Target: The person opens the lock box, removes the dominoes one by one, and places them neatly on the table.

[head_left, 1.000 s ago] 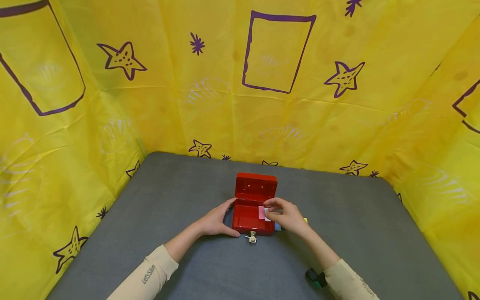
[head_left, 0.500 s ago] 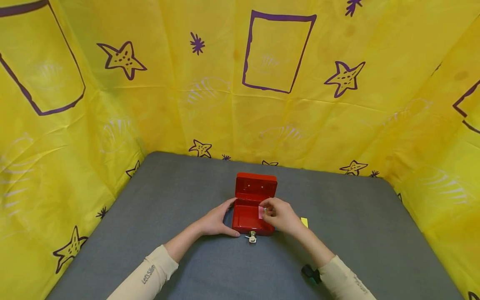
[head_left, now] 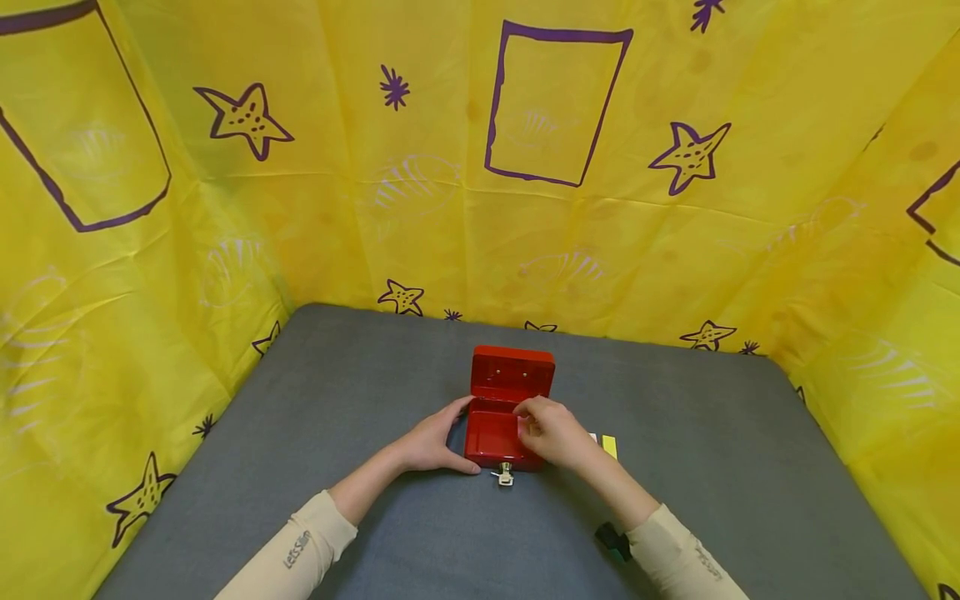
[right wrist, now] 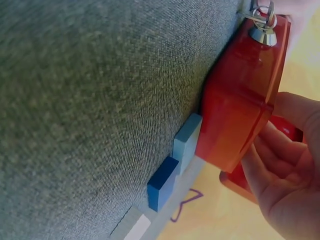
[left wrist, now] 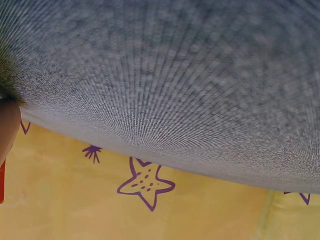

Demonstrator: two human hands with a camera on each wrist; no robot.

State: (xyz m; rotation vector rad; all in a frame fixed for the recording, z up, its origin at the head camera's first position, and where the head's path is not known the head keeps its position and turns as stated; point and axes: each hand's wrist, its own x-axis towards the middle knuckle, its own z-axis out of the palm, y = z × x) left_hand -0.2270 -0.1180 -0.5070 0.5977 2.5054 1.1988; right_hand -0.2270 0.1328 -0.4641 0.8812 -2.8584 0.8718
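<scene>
On my feed: grey surface [head_left: 375,533]; red box [head_left: 491,457] between the hands, lid [head_left: 517,383] raised at 12 o'clock, long axis unclear to me. Left hand [head_left: 435,440] spread wide at its 9 o'clock. Right hand [head_left: 553,433], from 3 o'clock, is nearer the interior, fingers curled inside; I cannot tell whether it holds anything. Blue block [right wrist: 162,185] and pale-blue block [right wrist: 186,142] outside, at the box's 3 o'clock; keys [head_left: 505,479] at 6.
</scene>
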